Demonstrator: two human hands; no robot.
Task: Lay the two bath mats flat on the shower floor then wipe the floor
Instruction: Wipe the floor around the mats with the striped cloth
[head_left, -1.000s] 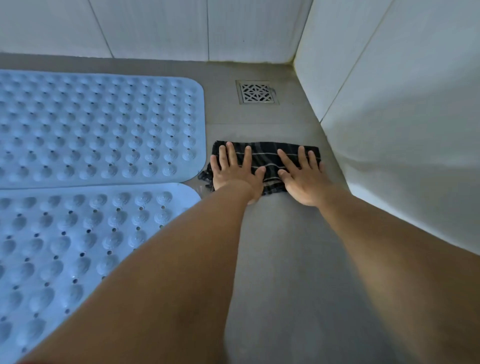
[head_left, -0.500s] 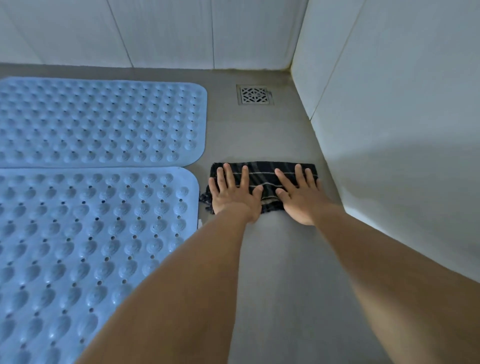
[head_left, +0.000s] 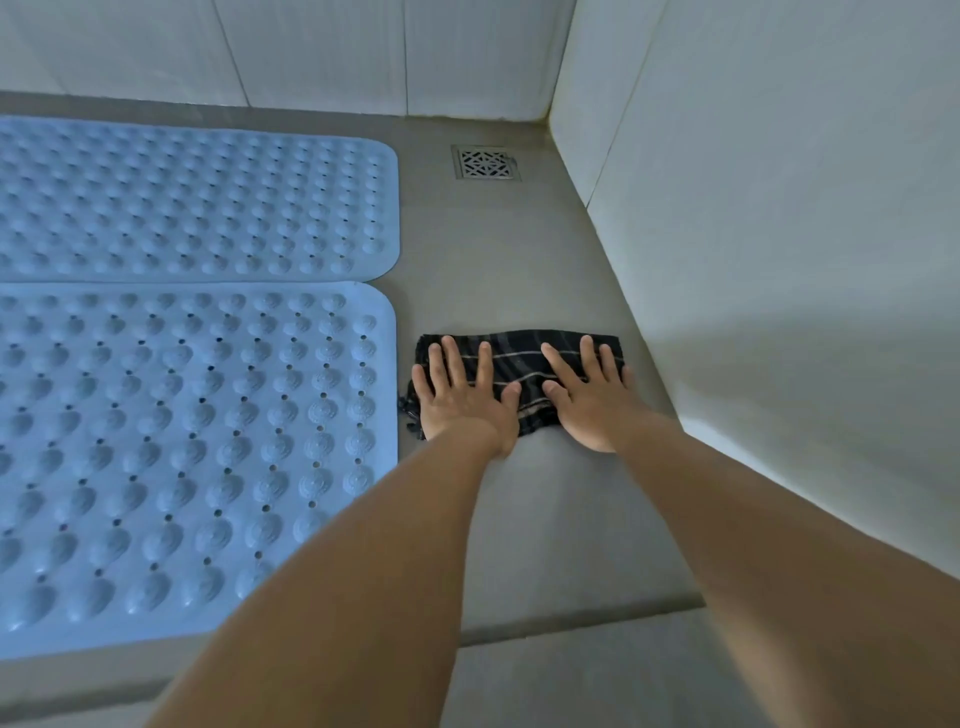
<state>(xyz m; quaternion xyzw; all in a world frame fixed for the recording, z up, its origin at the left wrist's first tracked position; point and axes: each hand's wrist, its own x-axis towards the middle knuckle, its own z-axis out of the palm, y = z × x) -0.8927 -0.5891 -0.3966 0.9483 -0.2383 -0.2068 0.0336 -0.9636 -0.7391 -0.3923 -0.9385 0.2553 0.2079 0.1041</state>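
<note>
Both mats are down, so I judge the laying step finished and the wiping under way. The far mat (head_left: 197, 208) lies flat in the upper left of the frame. The near mat (head_left: 182, 441) lies flat just below it, and their long edges almost meet. In the middle of the frame my left hand (head_left: 460, 400) and right hand (head_left: 589, 400) rest side by side on a dark striped cloth (head_left: 519, 356). The palms are down and the fingers straight and spread, so the hands press the cloth rather than grip it.

The cloth sits on the bare grey shower floor (head_left: 493, 260), in the strip between the near mat's right edge and the wall (head_left: 779, 260) on the right. The drain (head_left: 485, 162) is well above it, near the corner. Next I would slide the cloth along this strip under even pressure, taking care not to catch the mat's edge and lift it.
</note>
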